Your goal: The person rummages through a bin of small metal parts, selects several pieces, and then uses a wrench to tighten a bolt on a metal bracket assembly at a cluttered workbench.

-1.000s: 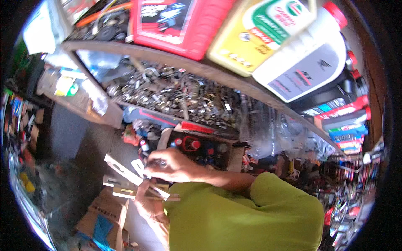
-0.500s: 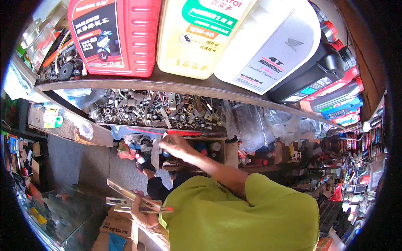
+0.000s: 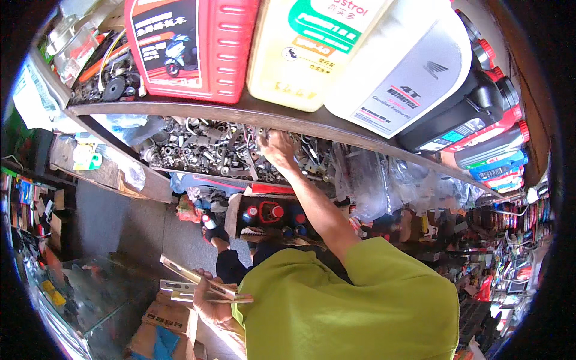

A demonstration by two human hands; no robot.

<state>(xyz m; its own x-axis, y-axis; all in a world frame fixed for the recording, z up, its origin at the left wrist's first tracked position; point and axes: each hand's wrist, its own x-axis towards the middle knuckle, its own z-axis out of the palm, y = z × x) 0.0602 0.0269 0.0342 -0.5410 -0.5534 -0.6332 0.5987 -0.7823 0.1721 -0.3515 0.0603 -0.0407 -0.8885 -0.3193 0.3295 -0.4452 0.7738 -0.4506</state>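
My left hand [image 3: 210, 303], low at the left, is closed around several long slotted metal brackets [image 3: 195, 280] that fan out past the fingers. With my arm stretched up, my right hand [image 3: 279, 149] is over a shelf full of small loose metal parts [image 3: 207, 147]. Its fingers are curled down at a light metal piece with holes, among clips, nuts and plates. The fingertips are partly hidden, so what they grip is not clear.
Oil bottles stand along the upper shelf: a red one [image 3: 204, 54], a cream one [image 3: 306, 66] and a white one [image 3: 396, 72]. Clear plastic bags [image 3: 378, 183] hang at the right. Below is a cardboard box [image 3: 235, 217] with red-capped bottles. A glass case [image 3: 90, 300] stands lower left.
My right hand has gone up and right, from above the cardboard box to the metal parts on the shelf. My left hand still holds the brackets. The view has shifted slightly.
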